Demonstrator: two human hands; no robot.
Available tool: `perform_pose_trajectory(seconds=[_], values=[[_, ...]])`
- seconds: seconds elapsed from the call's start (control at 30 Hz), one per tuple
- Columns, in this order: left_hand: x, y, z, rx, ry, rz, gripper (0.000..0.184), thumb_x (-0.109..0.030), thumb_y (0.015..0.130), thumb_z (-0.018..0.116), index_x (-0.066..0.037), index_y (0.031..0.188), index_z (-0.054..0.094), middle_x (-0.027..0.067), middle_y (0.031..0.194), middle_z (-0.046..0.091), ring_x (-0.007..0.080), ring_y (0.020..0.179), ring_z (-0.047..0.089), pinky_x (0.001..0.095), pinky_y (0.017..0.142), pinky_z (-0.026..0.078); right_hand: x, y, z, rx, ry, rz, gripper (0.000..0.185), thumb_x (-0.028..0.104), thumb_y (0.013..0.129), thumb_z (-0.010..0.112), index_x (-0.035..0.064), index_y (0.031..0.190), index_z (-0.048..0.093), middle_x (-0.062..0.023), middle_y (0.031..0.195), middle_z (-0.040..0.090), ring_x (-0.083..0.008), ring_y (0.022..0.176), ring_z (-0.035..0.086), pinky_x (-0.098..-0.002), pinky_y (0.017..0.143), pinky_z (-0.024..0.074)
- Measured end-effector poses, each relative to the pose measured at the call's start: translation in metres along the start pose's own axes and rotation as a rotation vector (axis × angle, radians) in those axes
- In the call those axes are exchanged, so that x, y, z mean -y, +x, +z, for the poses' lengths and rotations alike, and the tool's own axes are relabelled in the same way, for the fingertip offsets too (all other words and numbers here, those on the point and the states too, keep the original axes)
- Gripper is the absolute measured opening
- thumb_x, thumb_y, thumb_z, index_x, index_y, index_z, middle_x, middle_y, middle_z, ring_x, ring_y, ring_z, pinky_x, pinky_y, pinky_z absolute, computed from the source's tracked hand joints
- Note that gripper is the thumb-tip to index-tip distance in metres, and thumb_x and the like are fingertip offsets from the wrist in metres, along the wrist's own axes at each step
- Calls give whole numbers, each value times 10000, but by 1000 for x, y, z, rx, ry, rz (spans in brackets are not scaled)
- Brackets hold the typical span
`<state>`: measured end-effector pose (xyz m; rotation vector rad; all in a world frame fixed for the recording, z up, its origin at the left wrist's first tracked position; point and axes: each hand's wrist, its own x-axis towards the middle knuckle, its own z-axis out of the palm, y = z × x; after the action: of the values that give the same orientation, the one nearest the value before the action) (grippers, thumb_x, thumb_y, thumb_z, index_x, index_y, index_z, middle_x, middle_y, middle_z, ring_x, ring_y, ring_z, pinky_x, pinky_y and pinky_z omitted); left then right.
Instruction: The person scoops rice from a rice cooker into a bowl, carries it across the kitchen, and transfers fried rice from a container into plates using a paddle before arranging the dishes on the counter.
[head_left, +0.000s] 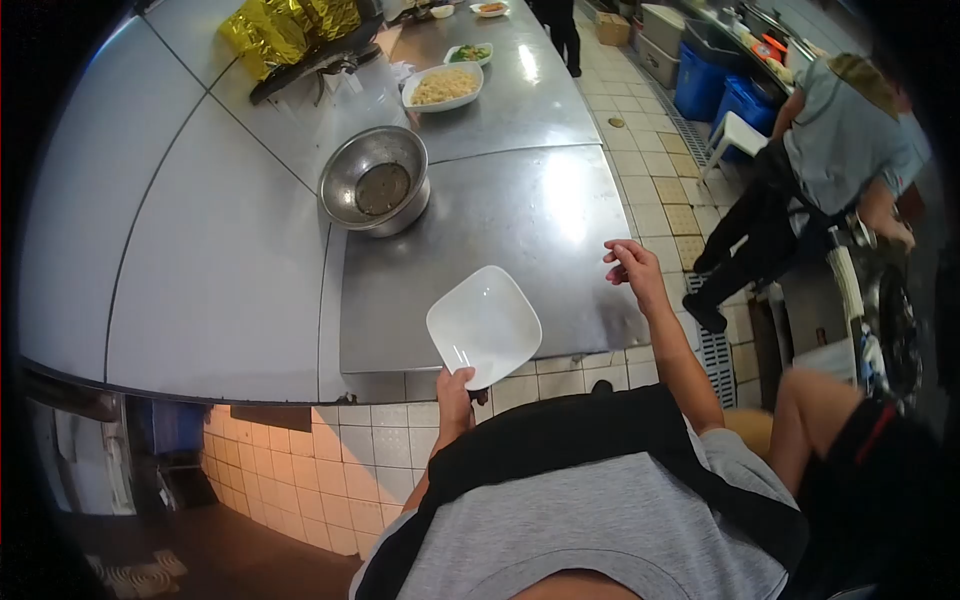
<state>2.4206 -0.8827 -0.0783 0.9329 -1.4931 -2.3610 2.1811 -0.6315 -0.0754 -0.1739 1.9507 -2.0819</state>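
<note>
A white square plate with rounded corners (486, 325) is held at its near corner by my left hand (456, 400), thumb on the rim. No food lies on it. It is over the front edge of the steel counter (520, 210). My right hand (634, 268) is off to the right, near the counter's right edge, with nothing in it and its fingers loosely bent and apart. Farther back at the left stands a round metal bowl (376, 182) with some dark liquid or residue at its bottom.
Beyond the bowl are a white dish of noodle- or rice-like food (443, 88) and a dish of greens (470, 54). Gold foil packaging (285, 38) sits at the upper left. A co-worker (840, 140) stands by a stove on the right; another person's bent arm (815, 415) is close beside me.
</note>
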Motion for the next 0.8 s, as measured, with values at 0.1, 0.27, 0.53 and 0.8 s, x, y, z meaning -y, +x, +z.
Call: perform_pose_trajectory(seconds=[0.1, 0.27, 0.53, 0.8], values=[[9, 10, 15, -95, -2, 21, 340, -110, 736, 499, 63, 1027, 466, 96, 657, 516, 174, 422, 470, 299, 346, 368, -4, 32, -26, 33, -83, 1, 223, 186, 935, 494, 38, 1044, 620, -43, 819, 625, -87, 573, 576, -203, 515, 445], [17, 32, 67, -161, 9, 74, 331, -117, 742, 501, 41, 1031, 469, 94, 705, 547, 172, 446, 494, 293, 355, 381, -22, 97, -92, 102, -131, 5, 231, 175, 939, 481, 29, 1056, 618, -48, 822, 630, -84, 568, 575, -204, 506, 448], [48, 95, 254, -179, -42, 40, 293, -115, 763, 481, 25, 1019, 505, 81, 755, 572, 153, 541, 540, 279, 416, 431, 10, 138, -158, 610, -9, 301, 532, 448, 941, 444, 22, 1259, 457, -117, 962, 604, -191, 706, 641, -286, 599, 524], [71, 138, 382, -77, -17, 60, 323, -119, 783, 493, 24, 1072, 510, 68, 791, 565, 140, 578, 545, 271, 440, 438, 53, 156, -225, 746, 244, 446, 548, 341, 955, 427, 69, 1386, 227, -167, 985, 558, -224, 722, 643, -326, 634, 537]])
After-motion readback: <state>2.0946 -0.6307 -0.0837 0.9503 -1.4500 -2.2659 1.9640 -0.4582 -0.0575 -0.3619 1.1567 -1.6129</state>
